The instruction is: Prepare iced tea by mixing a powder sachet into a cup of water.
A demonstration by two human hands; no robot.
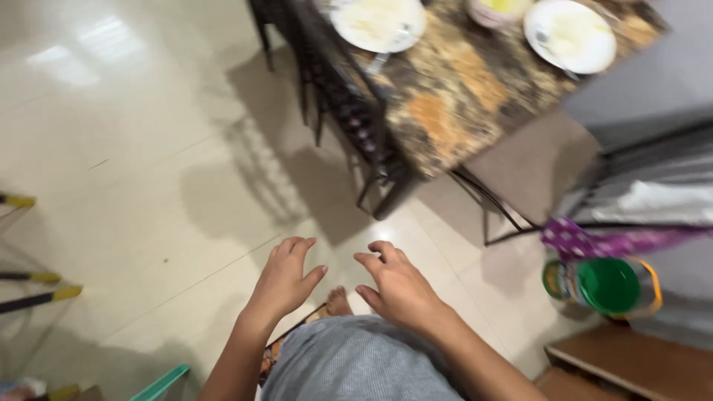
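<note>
Hovering over tiled floor (pixel 148 186), left hand (pixel 286 278) and right hand (pixel 397 289) empty, grip spread; plates (pixel 377 22) on surface (pixel 453 96) well ahead.

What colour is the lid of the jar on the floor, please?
Green lid, seen best in the head view.

Ahead of our left hand (pixel 284 281) and right hand (pixel 401 289) stands the table (pixel 453 104) bearing two plates (pixel 377 22), a chair (pixel 531 167) right of it, a jar (pixel 605 286) below the chair.
</note>
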